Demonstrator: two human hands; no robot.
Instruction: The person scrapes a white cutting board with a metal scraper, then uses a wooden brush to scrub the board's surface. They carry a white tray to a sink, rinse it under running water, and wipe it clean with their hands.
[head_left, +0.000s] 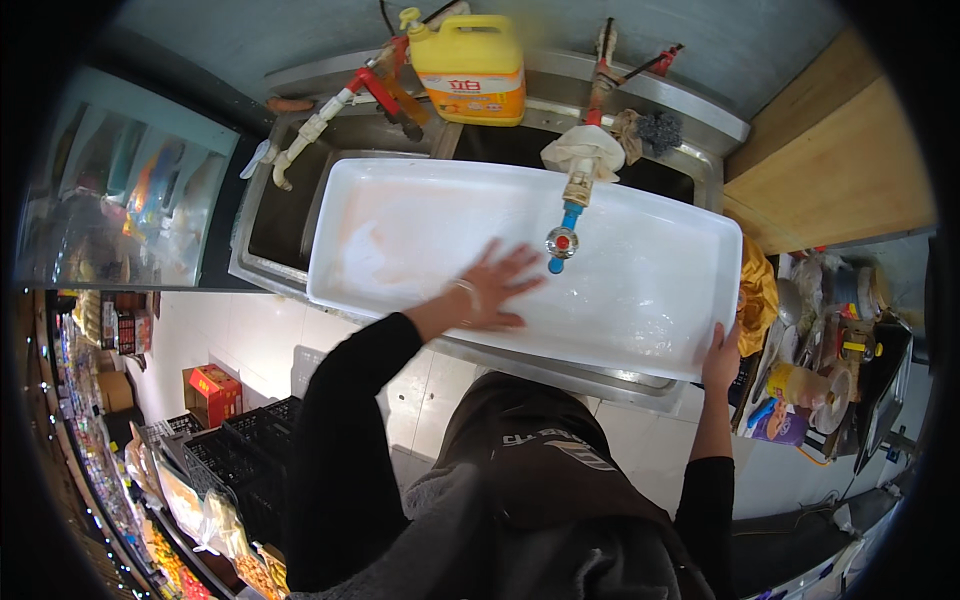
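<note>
A long white plastic tray (637, 300) rests across a stainless-steel double sink (255, 262), with wet patches shining on its bottom. Over the left middle of that bottom is my left hand (495, 289), slightly blurred, fingers spread and holding nothing. I cannot tell whether it touches the tray. My right hand (721, 356) grips the tray's right edge near the front corner. Above the tray hangs a faucet (576, 191) with a cloth tied around it, a blue nozzle and a round handle with a red centre. No running water is plain to see.
Behind the tray stands a yellow detergent jug (469, 75). A second faucet (300, 142) reaches over the left basin. Dark steel wool (660, 133) lies at the back right. A wooden panel (832, 165) borders the right, above a cluttered shelf (810, 360). Black crates (240, 450) stand lower left.
</note>
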